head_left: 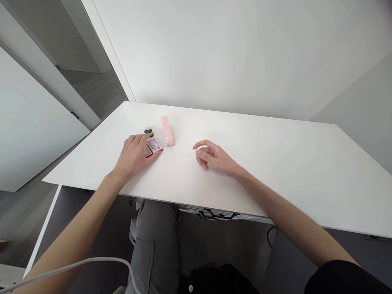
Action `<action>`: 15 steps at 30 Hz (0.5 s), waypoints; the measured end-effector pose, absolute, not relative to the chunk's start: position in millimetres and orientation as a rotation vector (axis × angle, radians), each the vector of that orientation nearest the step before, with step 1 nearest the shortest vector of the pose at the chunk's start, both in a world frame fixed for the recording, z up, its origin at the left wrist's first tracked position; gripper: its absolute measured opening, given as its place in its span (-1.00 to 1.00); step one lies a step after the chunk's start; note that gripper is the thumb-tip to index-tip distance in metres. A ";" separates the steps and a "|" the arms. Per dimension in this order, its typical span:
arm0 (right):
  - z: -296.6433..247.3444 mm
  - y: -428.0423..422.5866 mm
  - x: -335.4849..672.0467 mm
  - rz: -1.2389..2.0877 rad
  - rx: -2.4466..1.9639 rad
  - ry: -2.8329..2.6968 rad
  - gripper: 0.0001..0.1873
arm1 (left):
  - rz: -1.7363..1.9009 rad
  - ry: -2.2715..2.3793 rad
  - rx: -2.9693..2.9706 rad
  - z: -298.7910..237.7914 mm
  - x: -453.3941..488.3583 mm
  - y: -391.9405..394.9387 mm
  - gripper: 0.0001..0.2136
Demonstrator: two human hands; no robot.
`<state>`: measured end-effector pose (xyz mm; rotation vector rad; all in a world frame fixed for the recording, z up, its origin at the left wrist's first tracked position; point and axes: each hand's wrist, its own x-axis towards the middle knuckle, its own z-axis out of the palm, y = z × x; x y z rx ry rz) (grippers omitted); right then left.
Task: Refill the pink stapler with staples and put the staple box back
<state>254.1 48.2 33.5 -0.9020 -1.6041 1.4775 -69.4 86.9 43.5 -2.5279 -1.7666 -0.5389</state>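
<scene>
My left hand point(134, 153) rests at the left of the table. Its thumb and fingers lie on either side of a small flat red-and-white box point(154, 145), partly covered by the hand. Just beyond the fingertips is a small black item point(148, 130) with a metal piece on top; I cannot tell its kind. A long pink stapler-like object point(167, 130) lies to the right of the box, apart from the hand. Near the middle, my right hand point(216, 157) hovers low or rests on the table, fingers loosely curled and apart. Nothing shows clearly between its thumb and index finger.
The white table point(290, 163) stands against a white wall point(214, 53). Dark handles point(219, 214) show below its front edge, above my lap. A pale cable point(101, 259) crosses the lower left. A doorway opens at the upper left.
</scene>
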 end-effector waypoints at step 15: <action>24.4 55.1 253.8 1.316 -1.063 -1.557 -0.60 | -0.869 -1.662 -2.915 38.0 -7.7 19.6 -0.80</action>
